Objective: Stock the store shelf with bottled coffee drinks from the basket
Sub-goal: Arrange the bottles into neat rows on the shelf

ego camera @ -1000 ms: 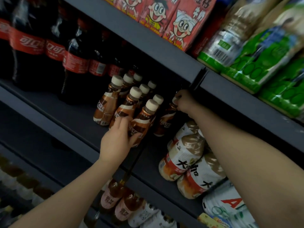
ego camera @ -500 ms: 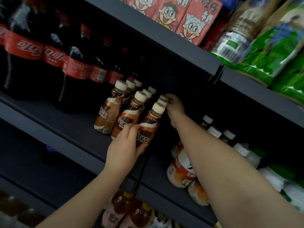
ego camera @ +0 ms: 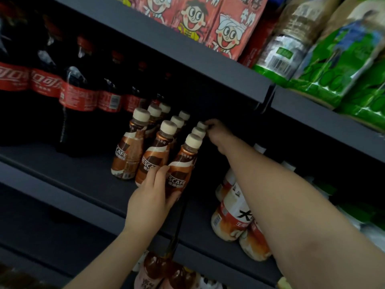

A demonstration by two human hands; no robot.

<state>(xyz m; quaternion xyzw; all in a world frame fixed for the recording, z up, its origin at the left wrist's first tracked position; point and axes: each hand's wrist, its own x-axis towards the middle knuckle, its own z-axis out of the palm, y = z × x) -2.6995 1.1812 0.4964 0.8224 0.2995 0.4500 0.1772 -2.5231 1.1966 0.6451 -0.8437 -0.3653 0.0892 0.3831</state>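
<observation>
On a dark shelf (ego camera: 87, 180), the left hand (ego camera: 153, 202) grips the front coffee bottle (ego camera: 183, 172) low on its likely slick, rigid body, while the right hand (ego camera: 216, 132), at one o'clock, pinches a rear bottle's cap (ego camera: 201, 125).

The right hand (ego camera: 216, 132) reaches into the dark back of the shelf, so its fingers are hard to see. The left hand (ego camera: 151, 202) covers the lower label of the front brown coffee bottle with cream cap (ego camera: 183, 170). The red-labelled dark cola bottles (ego camera: 79, 97) are cut off at the left edge.
</observation>
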